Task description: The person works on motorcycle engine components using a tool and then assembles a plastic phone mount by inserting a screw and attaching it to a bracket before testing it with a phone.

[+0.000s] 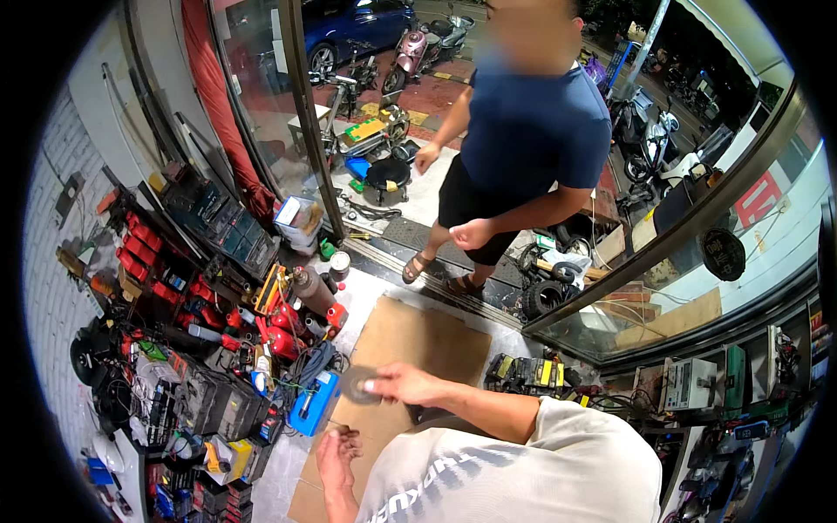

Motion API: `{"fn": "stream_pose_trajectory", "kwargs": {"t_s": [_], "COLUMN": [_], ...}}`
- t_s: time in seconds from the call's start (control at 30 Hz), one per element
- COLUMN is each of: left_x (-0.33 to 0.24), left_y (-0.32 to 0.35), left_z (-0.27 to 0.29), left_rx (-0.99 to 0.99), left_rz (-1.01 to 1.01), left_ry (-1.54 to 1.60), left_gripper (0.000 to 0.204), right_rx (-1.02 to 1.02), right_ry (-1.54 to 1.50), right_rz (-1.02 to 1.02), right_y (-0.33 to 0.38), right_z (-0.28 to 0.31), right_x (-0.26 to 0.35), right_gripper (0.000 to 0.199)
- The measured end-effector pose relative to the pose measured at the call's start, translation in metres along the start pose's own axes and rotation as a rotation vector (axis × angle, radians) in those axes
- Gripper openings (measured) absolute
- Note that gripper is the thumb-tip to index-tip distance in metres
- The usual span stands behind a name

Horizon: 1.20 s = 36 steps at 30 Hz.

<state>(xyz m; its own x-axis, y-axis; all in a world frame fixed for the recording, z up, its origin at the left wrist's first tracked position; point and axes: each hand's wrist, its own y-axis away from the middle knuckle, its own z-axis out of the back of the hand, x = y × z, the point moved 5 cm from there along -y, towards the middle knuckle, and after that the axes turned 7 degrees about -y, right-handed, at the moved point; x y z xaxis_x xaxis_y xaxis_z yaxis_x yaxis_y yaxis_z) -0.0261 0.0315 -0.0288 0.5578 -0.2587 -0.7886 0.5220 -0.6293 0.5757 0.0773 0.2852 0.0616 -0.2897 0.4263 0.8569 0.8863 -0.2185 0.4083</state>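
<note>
My right hand reaches across in front of me, its thumb and fingers closed on the edge of a flat, grey round disc. The disc is held above the brown cardboard sheet on the floor; its exact kind is hard to make out. Lower and to the left, my left hand is raised with its fingers loosely curled and apart, and nothing shows in it. Close to both hands, a blue case lies on the floor beside the cardboard.
Facing me, a person in a dark blue shirt stands at the doorway. Red tools, bottles and cables crowd the left side. Batteries sit on the floor at right, near the shelves. Tyres lie outside the glass.
</note>
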Motion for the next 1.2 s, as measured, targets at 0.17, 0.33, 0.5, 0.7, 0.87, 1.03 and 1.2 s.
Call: {"fn": "stream_pose_trajectory", "kwargs": {"t_s": [0.17,0.33,0.5,0.7,0.87,1.03,1.2], "left_x": [-0.061,-0.066,-0.067,-0.060,-0.059,-0.059,-0.057], "left_y": [0.035,0.046,0.051,0.048,0.041,0.037,0.039], "left_z": [-0.063,-0.041,-0.039,-0.031,-0.026,-0.024,-0.017], "left_rx": [0.073,0.111,0.086,0.013,-0.055,-0.101,-0.178], "left_rz": [-0.195,-0.162,-0.157,-0.149,-0.177,-0.215,-0.207], "left_ry": [0.177,0.087,0.070,-0.015,-0.069,-0.002,-0.020], "left_gripper": [0.045,0.032,0.027,0.024,0.022,0.021,0.017], "right_rx": [0.311,0.400,0.482,0.497,0.425,0.340,0.293], "right_ry": [0.105,0.175,0.137,0.205,0.311,0.345,0.476], "right_rz": [-0.085,-0.130,-0.138,-0.100,-0.083,-0.119,-0.087], "right_y": [0.012,0.002,-0.002,-0.007,-0.016,-0.027,-0.033], "right_z": [-0.033,-0.062,-0.067,-0.069,-0.068,-0.070,-0.078], "right_x": [-0.023,-0.021,-0.028,-0.024,-0.019,-0.020,-0.014], "right_gripper": [0.037,0.032,0.032,0.028,0.026,0.024,0.023]}}
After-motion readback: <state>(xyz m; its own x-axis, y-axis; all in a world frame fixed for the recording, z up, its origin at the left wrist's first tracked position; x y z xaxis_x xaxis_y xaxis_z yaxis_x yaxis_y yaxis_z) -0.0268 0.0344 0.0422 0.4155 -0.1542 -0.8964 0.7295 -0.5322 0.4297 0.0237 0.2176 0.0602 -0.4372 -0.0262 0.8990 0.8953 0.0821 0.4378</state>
